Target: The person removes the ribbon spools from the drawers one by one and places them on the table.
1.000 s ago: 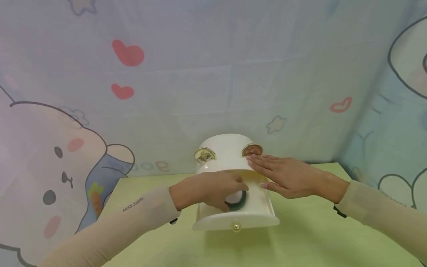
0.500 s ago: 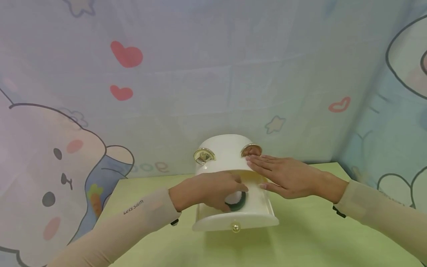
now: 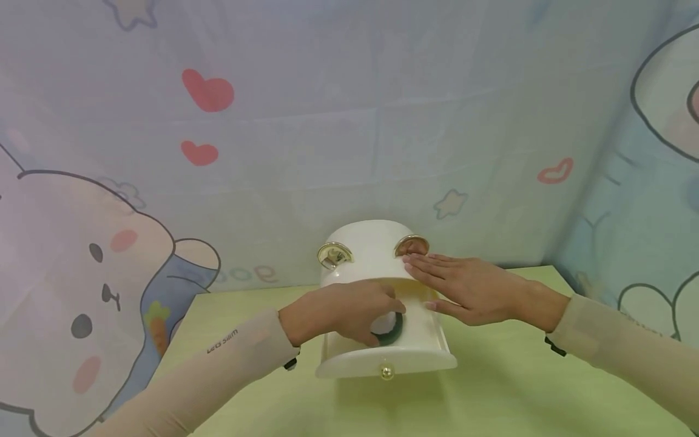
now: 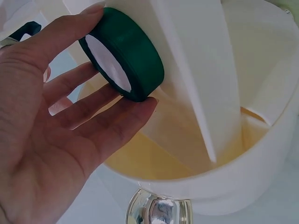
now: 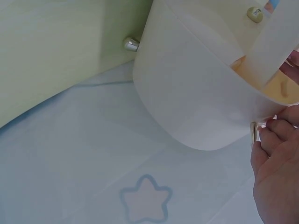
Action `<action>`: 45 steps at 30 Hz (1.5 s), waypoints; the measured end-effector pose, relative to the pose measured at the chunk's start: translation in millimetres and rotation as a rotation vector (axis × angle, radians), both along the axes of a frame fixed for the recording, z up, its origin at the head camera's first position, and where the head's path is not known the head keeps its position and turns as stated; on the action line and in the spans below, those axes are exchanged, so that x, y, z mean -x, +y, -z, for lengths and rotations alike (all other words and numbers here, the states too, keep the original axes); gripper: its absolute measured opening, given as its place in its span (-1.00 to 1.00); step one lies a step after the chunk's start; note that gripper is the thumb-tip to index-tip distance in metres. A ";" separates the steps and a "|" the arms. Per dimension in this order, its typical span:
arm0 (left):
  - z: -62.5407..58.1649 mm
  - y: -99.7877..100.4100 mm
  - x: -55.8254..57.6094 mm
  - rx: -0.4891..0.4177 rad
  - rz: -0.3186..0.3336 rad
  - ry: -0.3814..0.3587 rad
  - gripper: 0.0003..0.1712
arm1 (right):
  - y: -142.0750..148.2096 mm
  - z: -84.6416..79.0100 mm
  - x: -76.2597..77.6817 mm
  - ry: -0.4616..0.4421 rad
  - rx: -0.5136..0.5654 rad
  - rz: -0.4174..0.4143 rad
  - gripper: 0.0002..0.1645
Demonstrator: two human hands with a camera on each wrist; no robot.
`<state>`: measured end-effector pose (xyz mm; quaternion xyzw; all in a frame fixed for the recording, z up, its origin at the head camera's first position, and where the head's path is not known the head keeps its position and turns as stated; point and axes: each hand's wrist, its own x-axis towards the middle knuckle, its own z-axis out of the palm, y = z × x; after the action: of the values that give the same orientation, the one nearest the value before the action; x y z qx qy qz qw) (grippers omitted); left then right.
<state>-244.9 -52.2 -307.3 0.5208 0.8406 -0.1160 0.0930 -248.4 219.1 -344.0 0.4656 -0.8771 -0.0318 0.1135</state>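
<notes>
A roll of dark green ribbon [image 3: 391, 335] with a white core sits over the pulled-out drawer [image 3: 357, 364] of a white rounded box [image 3: 371, 240]. My left hand [image 3: 355, 311] holds the roll by its rim. In the left wrist view, the thumb is on one edge of the ribbon roll [image 4: 142, 53] and fingertips are on the opposite edge. My right hand [image 3: 472, 291] lies on the box's upper right side, fingers straight, tips beside a round gold ear [image 3: 412, 245]. The right wrist view shows this hand [image 5: 280, 163] only in part, at the right edge.
The box stands near the back of a light green table [image 3: 491, 382]. Its drawer front carries a gold knob [image 3: 387, 372], and a second gold ear [image 3: 335, 255] is at the upper left. Behind hangs a cartoon-printed cloth [image 3: 306, 121], which continues along the right side.
</notes>
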 end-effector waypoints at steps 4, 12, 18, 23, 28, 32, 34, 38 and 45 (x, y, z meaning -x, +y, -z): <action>-0.2 1.0 0.0 0.002 -0.005 -0.005 -0.27 | 0.4 0.5 -0.3 0.011 0.002 -0.003 -0.17; -0.7 2.1 1.8 0.026 -0.010 -0.011 -0.28 | 0.7 1.2 -0.2 -0.009 0.004 0.012 -0.16; 0.0 1.2 1.4 0.004 -0.006 -0.012 -0.28 | 1.6 1.6 0.0 0.003 0.006 0.001 -0.16; -4.0 0.6 -1.0 -0.005 -0.009 -0.017 -0.28 | 1.6 1.9 0.4 0.002 0.006 0.002 -0.16; -14.6 -0.7 -5.6 -0.012 -0.031 -0.024 -0.28 | 0.5 0.6 0.7 -0.008 0.004 0.012 -0.16; -19.7 -3.7 -9.3 -0.025 -0.040 -0.032 -0.27 | -1.1 0.7 1.1 -0.026 0.007 0.007 -0.15; -21.1 -4.6 -10.5 -0.026 -0.045 -0.035 -0.27 | -1.7 1.2 1.2 -0.032 0.006 0.004 -0.15; -25.9 -4.9 -12.4 -0.030 -0.031 -0.033 -0.26 | -1.6 1.9 0.9 -0.031 0.005 0.005 -0.14; -43.0 -11.7 -13.9 -0.135 -0.036 -0.118 -0.27 | -1.5 2.4 1.7 -0.017 0.008 0.001 -0.12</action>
<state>-230.9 -63.9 -264.4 0.5166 0.8488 -0.0263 0.1093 -250.1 217.6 -346.4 0.4650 -0.8784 -0.0245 0.1081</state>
